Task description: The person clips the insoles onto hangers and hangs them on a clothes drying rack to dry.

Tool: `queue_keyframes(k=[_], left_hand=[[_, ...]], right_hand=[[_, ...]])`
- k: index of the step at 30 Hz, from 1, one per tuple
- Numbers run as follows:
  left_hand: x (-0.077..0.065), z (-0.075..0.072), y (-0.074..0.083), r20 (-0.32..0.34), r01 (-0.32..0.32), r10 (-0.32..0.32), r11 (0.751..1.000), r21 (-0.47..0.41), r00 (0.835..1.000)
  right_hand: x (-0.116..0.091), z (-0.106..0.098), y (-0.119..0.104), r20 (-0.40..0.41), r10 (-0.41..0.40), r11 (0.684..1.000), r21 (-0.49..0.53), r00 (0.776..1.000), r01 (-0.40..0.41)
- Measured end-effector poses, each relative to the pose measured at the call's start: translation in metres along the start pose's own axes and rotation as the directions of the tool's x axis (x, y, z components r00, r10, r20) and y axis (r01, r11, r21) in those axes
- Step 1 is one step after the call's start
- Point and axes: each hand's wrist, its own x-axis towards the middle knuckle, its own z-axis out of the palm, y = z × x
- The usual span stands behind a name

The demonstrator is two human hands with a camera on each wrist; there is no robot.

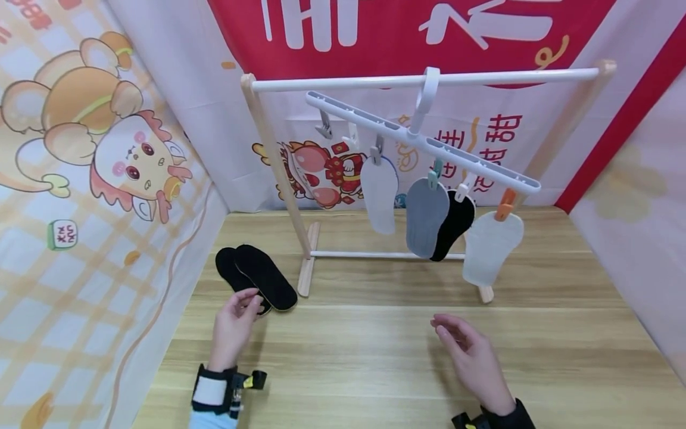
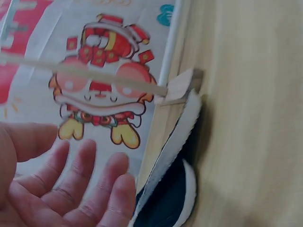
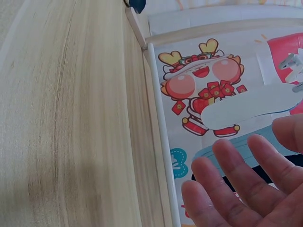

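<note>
Two flat black fabric-like insoles (image 1: 266,277) beside the relaxed, empty left hand (image 1: 234,326) seem to await hanging, and beyond the relaxed, empty right hand (image 1: 474,360) a white plastic hanger (image 1: 466,157) already carries four white, grey and black insoles (image 1: 427,218).

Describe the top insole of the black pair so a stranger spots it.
Find the white-barred rack, then its left wooden foot. Just left of that, a black insole lies partly covered; the top insole overlaps it, nearer the rack.
</note>
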Motion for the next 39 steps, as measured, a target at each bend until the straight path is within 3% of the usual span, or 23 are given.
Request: queue_keyframes(k=[3,7,13,18,22,28,32,39], left_hand=[[0.026,-0.008,-0.004,0.026,0.101,-0.100,0.993,-0.060,0.995],[0.058,-0.019,-0.012,0.020,0.143,-0.142,0.989,-0.032,0.990],[0.097,-0.030,-0.021,-0.006,0.190,-0.191,0.973,0.128,0.982],[0.123,-0.038,-0.030,0.007,0.227,-0.241,0.926,0.302,0.971],[0.136,-0.042,-0.032,0.038,0.230,-0.267,0.886,0.403,0.963],[0.147,-0.040,-0.035,0.102,0.177,-0.254,0.861,0.478,0.962],[0.153,-0.036,-0.037,0.111,0.175,-0.265,0.845,0.505,0.958],[0.156,-0.029,-0.032,0.152,0.243,-0.303,0.916,0.319,0.941]], right_hand=[[-0.001,0.000,-0.002,0.000,-0.013,1.000,-0.004,1.000,0.013],[-0.002,0.000,-0.004,0.004,-0.011,1.000,-0.010,1.000,0.011],[-0.004,0.001,-0.010,0.016,0.007,1.000,-0.013,1.000,-0.007],[-0.006,0.000,-0.010,0.021,0.006,1.000,-0.010,1.000,-0.006],[-0.007,-0.001,-0.011,0.028,0.020,1.000,-0.005,0.999,-0.020],[-0.007,-0.003,-0.011,0.043,0.067,0.998,0.003,0.997,-0.067],[-0.006,-0.005,-0.011,0.054,0.097,0.995,0.004,0.994,-0.098],[-0.007,-0.007,-0.008,0.061,0.089,0.996,0.027,0.994,-0.091]])
